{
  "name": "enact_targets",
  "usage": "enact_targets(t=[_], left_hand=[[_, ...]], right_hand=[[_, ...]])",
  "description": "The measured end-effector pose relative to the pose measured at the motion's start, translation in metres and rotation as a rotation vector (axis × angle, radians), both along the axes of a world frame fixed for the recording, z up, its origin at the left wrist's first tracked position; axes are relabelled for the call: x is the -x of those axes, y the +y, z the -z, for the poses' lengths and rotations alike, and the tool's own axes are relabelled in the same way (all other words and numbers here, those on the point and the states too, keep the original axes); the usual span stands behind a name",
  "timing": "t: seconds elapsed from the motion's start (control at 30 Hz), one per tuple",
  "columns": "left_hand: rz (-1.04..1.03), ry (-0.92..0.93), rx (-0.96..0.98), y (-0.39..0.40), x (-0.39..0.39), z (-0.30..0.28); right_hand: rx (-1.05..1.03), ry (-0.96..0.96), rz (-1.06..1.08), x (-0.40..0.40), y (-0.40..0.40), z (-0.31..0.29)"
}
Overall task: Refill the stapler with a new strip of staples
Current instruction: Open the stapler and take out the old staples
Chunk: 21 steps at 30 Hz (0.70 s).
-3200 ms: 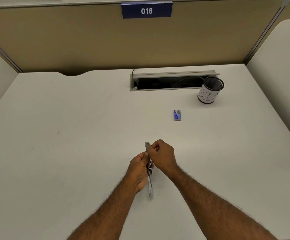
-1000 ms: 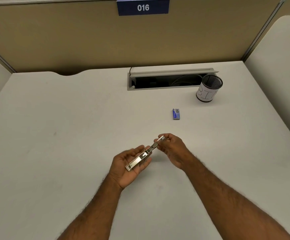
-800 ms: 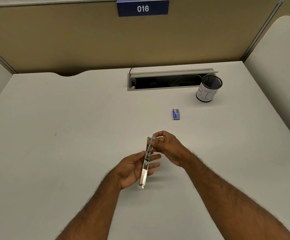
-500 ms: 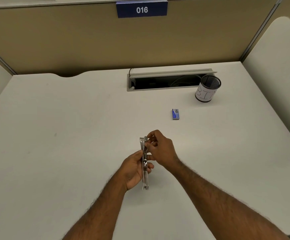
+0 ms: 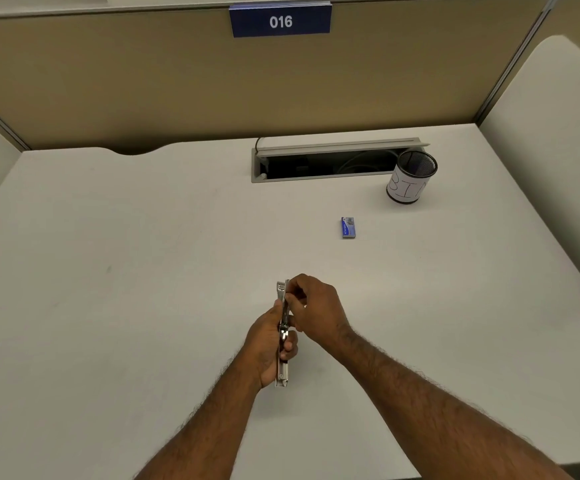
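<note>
A slim metal stapler (image 5: 283,367) is held above the white desk, its long axis pointing away from me. My left hand (image 5: 268,344) wraps its middle and rear from the left. My right hand (image 5: 312,308) pinches its far end with the fingertips. A small blue staple box (image 5: 348,227) lies on the desk well beyond the hands, to the right. Whether a staple strip is in my fingers cannot be made out.
A black mesh cup (image 5: 411,176) with a white paper label stands at the back right. Beside it is an open cable tray slot (image 5: 330,162) in the desk. A tan partition with a blue "016" sign (image 5: 280,21) closes the back.
The stapler has swung from lying slantwise across my left palm to pointing straight away from me. Both hands have drawn closer together around it.
</note>
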<state>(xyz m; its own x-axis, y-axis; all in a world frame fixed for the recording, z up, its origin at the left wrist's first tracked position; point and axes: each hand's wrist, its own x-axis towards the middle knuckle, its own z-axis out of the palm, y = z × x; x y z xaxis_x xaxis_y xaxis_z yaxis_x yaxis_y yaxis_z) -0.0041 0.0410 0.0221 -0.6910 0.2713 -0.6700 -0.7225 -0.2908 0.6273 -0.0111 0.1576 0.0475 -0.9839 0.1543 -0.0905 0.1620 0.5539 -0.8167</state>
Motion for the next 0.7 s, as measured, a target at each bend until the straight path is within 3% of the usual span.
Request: enact_targets(t=[0.3, 0.47, 0.7], left_hand=[[-0.154, -0.121, 0.004, 0.006, -0.002, -0.002], [-0.19, -0.142, -0.051, 0.004, -0.002, -0.005], [-0.22, -0.156, -0.118, 0.003, 0.003, -0.013]], right_hand=[[-0.05, 0.046, -0.134, -0.014, -0.009, -0.001], [-0.078, 0.168, -0.208, -0.024, -0.015, 0.0], [0.005, 0.132, -0.106, -0.03, -0.02, 0.001]])
